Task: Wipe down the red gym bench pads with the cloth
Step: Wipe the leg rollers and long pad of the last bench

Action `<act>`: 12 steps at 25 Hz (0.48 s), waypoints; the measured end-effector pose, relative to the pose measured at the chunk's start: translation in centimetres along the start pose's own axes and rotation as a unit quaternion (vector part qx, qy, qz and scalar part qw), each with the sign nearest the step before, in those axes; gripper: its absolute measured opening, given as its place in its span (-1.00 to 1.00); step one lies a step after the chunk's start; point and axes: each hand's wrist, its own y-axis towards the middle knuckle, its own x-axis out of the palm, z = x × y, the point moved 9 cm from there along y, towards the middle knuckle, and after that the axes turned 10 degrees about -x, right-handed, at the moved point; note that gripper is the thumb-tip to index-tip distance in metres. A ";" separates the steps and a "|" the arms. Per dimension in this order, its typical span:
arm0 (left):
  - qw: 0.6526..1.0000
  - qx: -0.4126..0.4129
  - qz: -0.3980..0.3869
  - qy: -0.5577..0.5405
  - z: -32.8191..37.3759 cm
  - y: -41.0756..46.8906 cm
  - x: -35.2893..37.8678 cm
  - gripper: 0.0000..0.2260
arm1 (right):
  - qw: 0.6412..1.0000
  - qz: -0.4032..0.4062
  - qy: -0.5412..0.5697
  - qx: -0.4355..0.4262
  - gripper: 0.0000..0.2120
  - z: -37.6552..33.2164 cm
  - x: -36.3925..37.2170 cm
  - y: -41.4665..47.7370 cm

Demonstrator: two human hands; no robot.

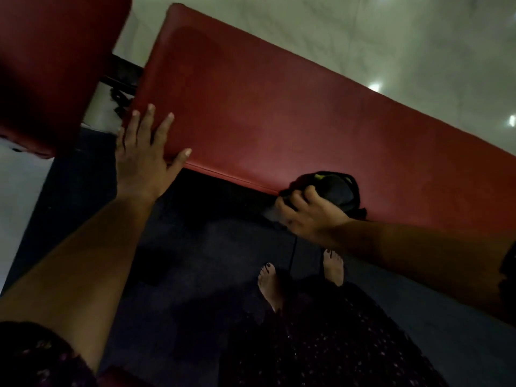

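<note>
A bare left forearm rises from a dark speckled fabric sleeve (pixel 36 356) at the lower edge of the view and ends in the left hand (pixel 142 160). Its fingers (pixel 163 127) are straight and spread, lying flat on the near corner of the long red vinyl bench pad (pixel 279 121), with the thumb stretched along the pad's near edge. Just beyond those fingertips, across a narrow gap, sits the second red vinyl pad (pixel 50 65), and a black metal frame (pixel 122 76) shows in the gap between the two.

Well to the right of the left fingers, the right hand (pixel 307 216) has its fingers curled tight around a black bunched cloth (pixel 335 191) with small yellow-green marks. The cloth is pressed against the near edge of the long pad, spilling out above and to the right of the knuckles.

Below the right fingers, two bare feet (pixel 269 283) with dark-painted toenails stand on a dark blue floor mat (pixel 195 247), partly covered by a dark speckled garment (pixel 321 344). Beyond the long pad's far edge lies a pale glossy tiled floor (pixel 391 37) with light reflections.
</note>
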 end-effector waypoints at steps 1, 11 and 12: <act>1.000 0.002 0.004 -0.011 -0.2 -0.1 -0.2 -0.31 | 0.999 0.036 -0.005 0.021 -0.60 0.5 -1.7 2.8; 0.999 -0.012 -0.014 -0.037 -3.9 1.1 -1.1 -0.45 | 0.993 -0.021 -0.079 -0.085 -0.66 -1.4 -2.7 4.6; 0.998 -0.010 -0.032 -0.049 -4.3 1.0 -0.6 -0.45 | 0.994 -0.021 -0.078 -0.075 -0.66 -0.6 -2.9 4.9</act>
